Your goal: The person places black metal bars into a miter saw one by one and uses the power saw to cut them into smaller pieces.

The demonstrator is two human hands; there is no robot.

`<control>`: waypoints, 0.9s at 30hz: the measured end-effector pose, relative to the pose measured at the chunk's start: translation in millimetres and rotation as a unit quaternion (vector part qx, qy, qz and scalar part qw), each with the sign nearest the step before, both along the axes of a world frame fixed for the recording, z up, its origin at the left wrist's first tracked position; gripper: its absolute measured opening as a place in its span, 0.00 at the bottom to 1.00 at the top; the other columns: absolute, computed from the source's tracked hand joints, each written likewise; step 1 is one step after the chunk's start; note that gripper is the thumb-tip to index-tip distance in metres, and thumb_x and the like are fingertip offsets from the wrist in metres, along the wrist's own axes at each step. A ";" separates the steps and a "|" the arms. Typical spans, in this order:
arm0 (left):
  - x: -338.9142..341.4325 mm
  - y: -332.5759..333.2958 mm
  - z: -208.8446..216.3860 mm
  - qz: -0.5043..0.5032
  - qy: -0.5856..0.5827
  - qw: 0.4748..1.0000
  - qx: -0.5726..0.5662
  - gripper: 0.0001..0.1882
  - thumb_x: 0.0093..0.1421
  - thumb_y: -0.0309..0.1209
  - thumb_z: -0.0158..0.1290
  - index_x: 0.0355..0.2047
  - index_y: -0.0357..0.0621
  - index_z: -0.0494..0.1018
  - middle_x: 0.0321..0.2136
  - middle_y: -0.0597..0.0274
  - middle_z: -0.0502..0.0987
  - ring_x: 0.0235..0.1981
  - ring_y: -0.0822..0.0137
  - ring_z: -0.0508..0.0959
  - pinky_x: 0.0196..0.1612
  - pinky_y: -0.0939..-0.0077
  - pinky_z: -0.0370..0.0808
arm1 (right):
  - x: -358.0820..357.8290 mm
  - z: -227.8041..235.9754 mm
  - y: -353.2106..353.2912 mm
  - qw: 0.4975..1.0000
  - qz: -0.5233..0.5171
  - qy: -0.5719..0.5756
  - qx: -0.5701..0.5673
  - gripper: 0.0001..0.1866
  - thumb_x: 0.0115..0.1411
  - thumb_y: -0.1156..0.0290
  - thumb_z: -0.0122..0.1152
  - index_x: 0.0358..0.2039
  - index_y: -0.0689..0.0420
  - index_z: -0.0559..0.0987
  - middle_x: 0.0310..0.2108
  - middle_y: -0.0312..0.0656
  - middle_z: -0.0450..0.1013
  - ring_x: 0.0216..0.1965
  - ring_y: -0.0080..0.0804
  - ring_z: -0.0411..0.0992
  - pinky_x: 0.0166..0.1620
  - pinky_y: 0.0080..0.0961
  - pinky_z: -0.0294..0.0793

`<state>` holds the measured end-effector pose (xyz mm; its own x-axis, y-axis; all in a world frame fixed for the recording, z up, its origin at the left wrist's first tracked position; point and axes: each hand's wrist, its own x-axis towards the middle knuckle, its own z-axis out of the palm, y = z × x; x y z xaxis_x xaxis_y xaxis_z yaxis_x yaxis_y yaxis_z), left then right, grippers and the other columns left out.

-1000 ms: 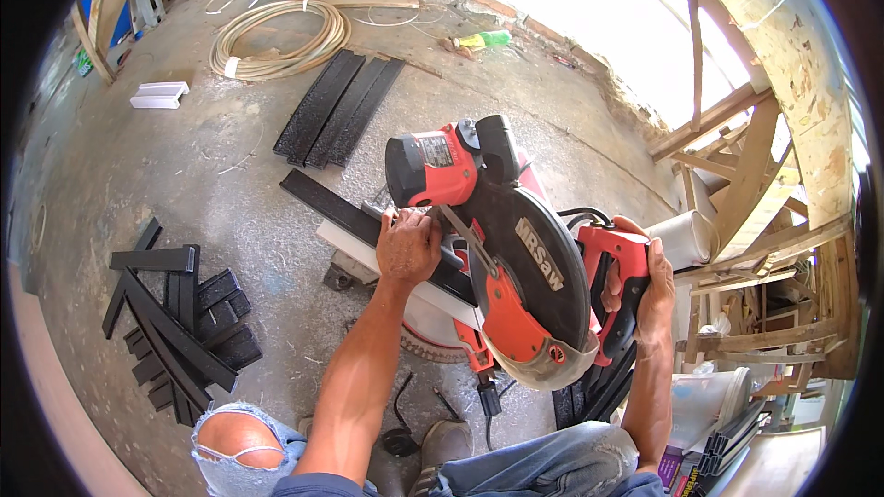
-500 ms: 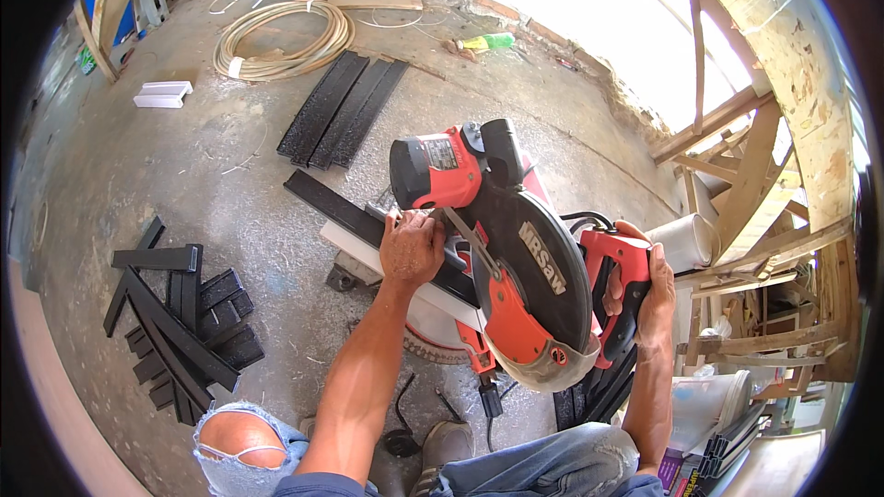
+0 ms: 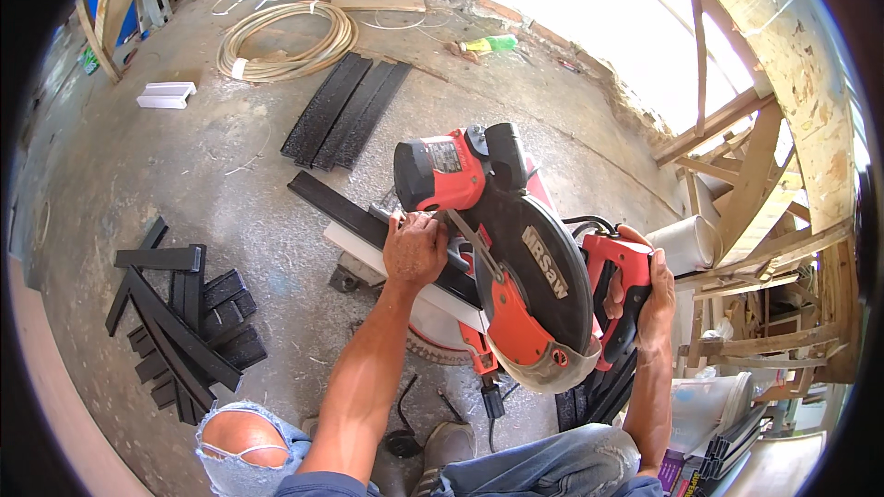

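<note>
Left hand: the left hand (image 3: 416, 250) presses flat, fingers spread, on a long black plank (image 3: 343, 210) lying across the base of a red mitre saw (image 3: 502, 258).
Right hand: the right hand (image 3: 652, 299) has its grip closed around the saw's red handle (image 3: 624, 267).
Plank: one end sticks out left over the concrete floor (image 3: 166, 184).
Nearby: short black offcuts (image 3: 180, 317) piled at left; three black planks (image 3: 345, 110) and a coiled hose (image 3: 285, 41) farther off.
</note>
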<state>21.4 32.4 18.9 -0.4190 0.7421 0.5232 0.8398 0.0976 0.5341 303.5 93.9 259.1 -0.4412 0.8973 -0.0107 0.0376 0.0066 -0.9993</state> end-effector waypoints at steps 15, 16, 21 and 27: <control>1.1 -0.6 3.8 0.009 0.000 1.000 -0.021 0.13 0.66 0.35 0.52 0.30 0.41 0.79 0.37 0.52 0.83 0.46 0.51 0.81 0.58 0.51 0.66 | 2.9 -2.1 -0.1 1.000 -0.002 -0.003 0.001 0.36 0.78 0.44 0.39 0.67 0.67 0.69 0.17 0.37 0.69 0.14 0.23 0.65 0.19 0.22 0.67; 1.1 0.0 3.2 0.009 0.000 1.000 -0.021 0.13 0.66 0.35 0.52 0.30 0.41 0.79 0.37 0.52 0.83 0.46 0.51 0.81 0.58 0.51 0.66 | 3.2 -2.1 -0.1 1.000 -0.001 -0.001 -0.001 0.36 0.78 0.44 0.39 0.67 0.67 0.69 0.17 0.37 0.69 0.14 0.23 0.65 0.19 0.22 0.67; -0.3 0.1 -0.1 0.006 0.006 1.000 0.006 0.12 0.67 0.35 0.51 0.32 0.41 0.78 0.33 0.52 0.81 0.44 0.48 0.79 0.58 0.48 0.65 | 3.5 -4.0 -0.1 1.000 0.000 0.004 -0.001 0.36 0.78 0.44 0.40 0.67 0.67 0.68 0.17 0.38 0.69 0.14 0.23 0.65 0.19 0.22 0.66; -0.2 0.2 -0.2 0.005 0.000 1.000 0.000 0.12 0.67 0.35 0.51 0.32 0.41 0.78 0.33 0.53 0.81 0.43 0.50 0.79 0.57 0.49 0.65 | 4.9 -4.9 -1.8 1.000 0.004 -0.001 0.005 0.37 0.78 0.44 0.39 0.67 0.67 0.68 0.18 0.38 0.70 0.14 0.23 0.66 0.19 0.22 0.67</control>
<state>21.2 32.6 18.7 -0.4257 0.7378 0.5238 0.8392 0.1054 0.5336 308.5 92.1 254.2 -0.4492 0.8934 -0.0020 0.0388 0.0173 -0.9991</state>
